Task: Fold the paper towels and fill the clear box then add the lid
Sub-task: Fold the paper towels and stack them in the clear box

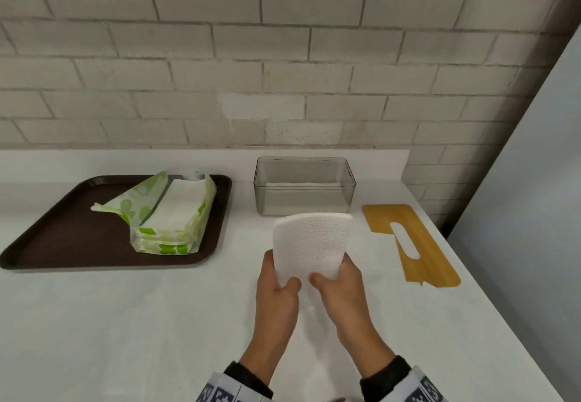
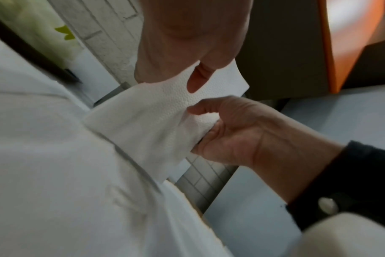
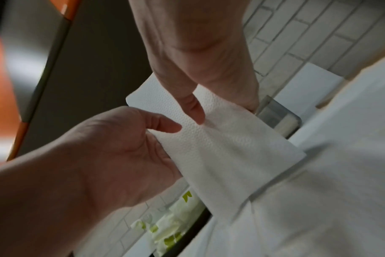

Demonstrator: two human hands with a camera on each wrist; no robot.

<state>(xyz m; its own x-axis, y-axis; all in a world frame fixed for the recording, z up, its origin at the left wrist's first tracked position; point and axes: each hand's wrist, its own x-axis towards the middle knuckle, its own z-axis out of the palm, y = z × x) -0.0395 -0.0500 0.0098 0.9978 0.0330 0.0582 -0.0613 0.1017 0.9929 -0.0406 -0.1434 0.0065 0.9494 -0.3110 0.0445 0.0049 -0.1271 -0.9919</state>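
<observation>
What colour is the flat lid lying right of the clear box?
The flat wooden lid with the slot is yellowish tan, a bamboo-like colour. It shows best in the head view.

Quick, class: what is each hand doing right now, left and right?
Left hand: pinching the near edge of the paper towel.
Right hand: pinching the same towel beside it.

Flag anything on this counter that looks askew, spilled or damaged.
Only small things: the green-and-white paper towel pack on the dark brown tray is torn open, its flap splayed sideways. The slotted wooden lid lies angled on the white counter, off the clear plastic box. Nothing spilled.
</observation>
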